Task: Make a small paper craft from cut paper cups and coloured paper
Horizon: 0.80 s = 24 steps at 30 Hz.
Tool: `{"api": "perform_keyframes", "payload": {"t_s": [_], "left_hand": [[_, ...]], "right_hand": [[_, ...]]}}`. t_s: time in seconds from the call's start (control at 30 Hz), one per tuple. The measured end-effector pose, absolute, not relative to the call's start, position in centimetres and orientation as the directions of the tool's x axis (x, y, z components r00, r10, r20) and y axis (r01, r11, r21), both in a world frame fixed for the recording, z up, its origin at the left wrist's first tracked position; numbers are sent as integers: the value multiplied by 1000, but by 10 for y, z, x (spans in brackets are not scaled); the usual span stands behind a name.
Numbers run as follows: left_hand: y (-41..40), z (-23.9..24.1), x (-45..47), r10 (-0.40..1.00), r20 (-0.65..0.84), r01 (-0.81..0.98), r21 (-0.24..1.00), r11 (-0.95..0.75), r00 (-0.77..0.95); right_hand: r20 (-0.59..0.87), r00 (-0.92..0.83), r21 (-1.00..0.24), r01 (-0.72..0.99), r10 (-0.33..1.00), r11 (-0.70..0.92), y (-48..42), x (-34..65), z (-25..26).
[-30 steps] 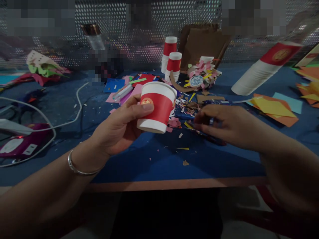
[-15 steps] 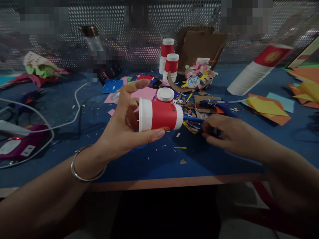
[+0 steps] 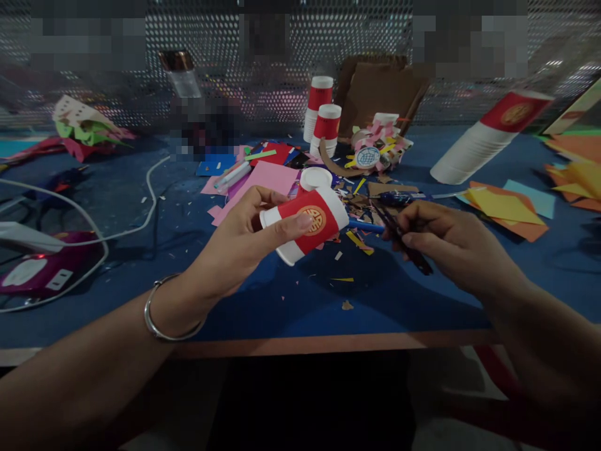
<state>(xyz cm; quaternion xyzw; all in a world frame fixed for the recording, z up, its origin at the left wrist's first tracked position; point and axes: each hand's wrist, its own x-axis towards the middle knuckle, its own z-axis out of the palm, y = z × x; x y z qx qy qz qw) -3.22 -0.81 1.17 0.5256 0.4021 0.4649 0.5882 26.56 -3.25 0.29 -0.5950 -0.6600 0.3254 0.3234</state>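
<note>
My left grip (image 3: 235, 250) clasps a tilted paper cup (image 3: 323, 228) above the counter (image 3: 282, 319); my right grip (image 3: 451, 241) holds apparent dark scissors (image 3: 392, 224). Judged step: readying both. The next move likely calls for a steady cup.

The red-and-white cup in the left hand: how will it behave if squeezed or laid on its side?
The cup looks like paper, so it is probably light and may dent if squeezed hard. Its round, tapered body would likely roll in a curve on the table.

Smooth paper cup (image 3: 327, 224), shiny metal bracelet (image 3: 147, 310)
</note>
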Motion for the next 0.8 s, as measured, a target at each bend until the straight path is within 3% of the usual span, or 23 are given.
{"api": "perform_keyframes", "payload": {"t_s": [0.13,0.27,0.43,0.57,0.8], "left_hand": [[-10,13,-27,958,-70,-129,985,110,279],[-11,16,-25,905,-175,-149,957,250,388],[-12,16,-27,798,-249,-147,911,385,548],[-11,14,-27,870,-200,-171,937,304,450],[-9,6,-27,946,-75,-34,995,90,314]], "right_hand": [[159,-117,-893,407,980,193,-30,245,11],[375,-206,-805,412,904,427,-22,215,19],[434,-238,-795,353,869,494,-18,189,20],[427,-241,-793,363,872,489,-20,188,15],[326,-316,-846,322,891,424,-25,195,11]]}}
